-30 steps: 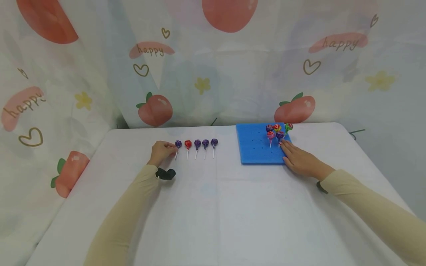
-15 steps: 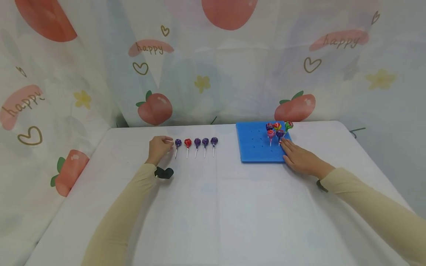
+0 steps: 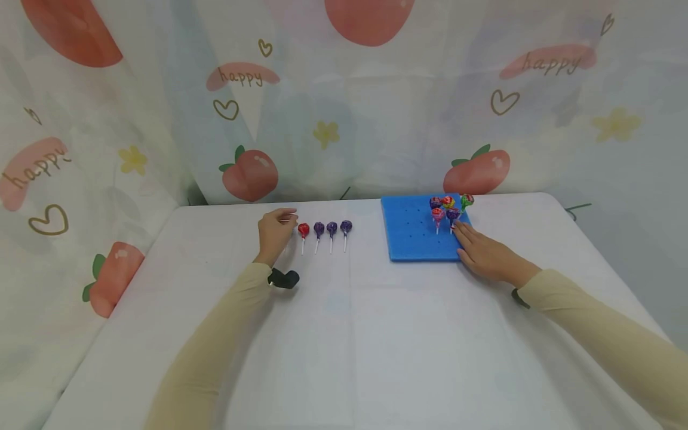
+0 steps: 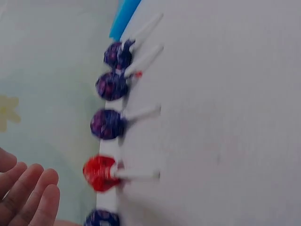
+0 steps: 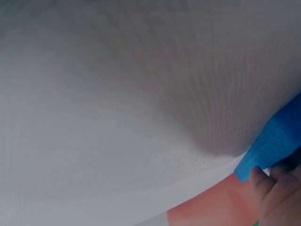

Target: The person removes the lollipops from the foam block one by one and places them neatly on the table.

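My left hand [image 3: 275, 234] hovers over the left end of a row of lollipops, its fingers loosely bent. It hides most of the leftmost one, a purple lollipop [image 4: 101, 219] glimpsed at the bottom of the left wrist view. Just right of the hand lies a red lollipop [image 3: 303, 230], then three purple lollipops, the middle one [image 3: 331, 228] among them. No lollipop shows between the left fingers [image 4: 35, 193]. My right hand [image 3: 486, 254] rests with extended fingers on the right edge of a blue foam board [image 3: 411, 245], beside a purple lollipop [image 3: 453, 214] standing in it.
Several lollipops stand in the board's right part, including a pink one [image 3: 438, 214] and a green one [image 3: 468, 200]. Small holes dot the board's left and middle. A white cloth covers the table [image 3: 344, 334]; a printed curtain [image 3: 387, 119] hangs behind it.
My left hand first draws back left from the leftmost purple lollipop, then shifts right over it and covers it. The right hand stays at the board's edge.
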Demonstrator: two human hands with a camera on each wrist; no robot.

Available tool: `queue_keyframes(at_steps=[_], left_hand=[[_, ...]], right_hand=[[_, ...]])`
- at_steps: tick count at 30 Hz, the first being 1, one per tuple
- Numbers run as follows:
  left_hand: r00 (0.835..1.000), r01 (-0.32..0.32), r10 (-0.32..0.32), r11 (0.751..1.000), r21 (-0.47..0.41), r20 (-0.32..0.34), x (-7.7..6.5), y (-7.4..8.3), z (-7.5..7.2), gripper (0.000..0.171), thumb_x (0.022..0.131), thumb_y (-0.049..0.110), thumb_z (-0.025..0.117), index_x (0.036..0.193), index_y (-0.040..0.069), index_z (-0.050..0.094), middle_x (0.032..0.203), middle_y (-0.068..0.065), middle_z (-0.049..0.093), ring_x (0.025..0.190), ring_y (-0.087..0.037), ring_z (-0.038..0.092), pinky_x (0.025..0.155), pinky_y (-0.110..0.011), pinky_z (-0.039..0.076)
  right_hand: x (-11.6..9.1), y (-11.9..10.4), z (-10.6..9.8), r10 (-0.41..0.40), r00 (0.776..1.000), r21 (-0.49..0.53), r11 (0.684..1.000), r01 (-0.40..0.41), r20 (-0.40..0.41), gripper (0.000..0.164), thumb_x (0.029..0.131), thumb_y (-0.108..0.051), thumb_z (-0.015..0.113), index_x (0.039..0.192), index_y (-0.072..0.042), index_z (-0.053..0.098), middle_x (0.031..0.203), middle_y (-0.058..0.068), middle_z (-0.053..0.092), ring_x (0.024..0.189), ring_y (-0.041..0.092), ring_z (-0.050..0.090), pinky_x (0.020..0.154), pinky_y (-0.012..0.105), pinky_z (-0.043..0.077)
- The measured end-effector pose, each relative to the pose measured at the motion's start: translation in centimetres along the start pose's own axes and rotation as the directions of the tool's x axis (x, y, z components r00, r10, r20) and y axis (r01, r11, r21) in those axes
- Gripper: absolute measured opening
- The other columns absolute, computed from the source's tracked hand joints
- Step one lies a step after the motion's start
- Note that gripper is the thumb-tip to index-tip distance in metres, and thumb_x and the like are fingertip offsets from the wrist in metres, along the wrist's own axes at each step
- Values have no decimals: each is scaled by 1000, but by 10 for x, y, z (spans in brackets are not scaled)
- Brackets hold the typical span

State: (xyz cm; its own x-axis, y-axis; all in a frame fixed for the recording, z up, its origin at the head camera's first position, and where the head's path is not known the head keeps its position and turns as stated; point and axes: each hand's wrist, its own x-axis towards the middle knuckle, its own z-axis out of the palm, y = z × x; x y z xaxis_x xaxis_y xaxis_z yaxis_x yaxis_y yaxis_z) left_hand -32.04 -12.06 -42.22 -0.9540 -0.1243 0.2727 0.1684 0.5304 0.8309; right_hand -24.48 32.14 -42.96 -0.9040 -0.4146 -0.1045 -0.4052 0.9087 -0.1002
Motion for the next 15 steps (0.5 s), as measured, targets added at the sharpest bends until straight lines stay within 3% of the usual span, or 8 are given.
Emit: queue_keyframes(at_steps=[9,15], left_hand=[[993,-38,43,998,-48,111,-11,30,41,20,87,12,65,105,5,71,94,-13,73,86,-24,69,78,-34,56],[964,-93,108,993,-73,242,-14,55,68,23,89,16,64,108,6,69,97,-11,72,89,-22,68,80,-30,55]], right_hand=[[-2,-2,0,9,1000,8,1000,-9,7,60,99,-23,40,143,13,21,152,31,15,140,48,15,113,56,20],[-1,-3,-2,12,1000,4,1000,-12,9,60,99,-25,39,143,12,20,152,31,15,140,47,15,113,57,20]])
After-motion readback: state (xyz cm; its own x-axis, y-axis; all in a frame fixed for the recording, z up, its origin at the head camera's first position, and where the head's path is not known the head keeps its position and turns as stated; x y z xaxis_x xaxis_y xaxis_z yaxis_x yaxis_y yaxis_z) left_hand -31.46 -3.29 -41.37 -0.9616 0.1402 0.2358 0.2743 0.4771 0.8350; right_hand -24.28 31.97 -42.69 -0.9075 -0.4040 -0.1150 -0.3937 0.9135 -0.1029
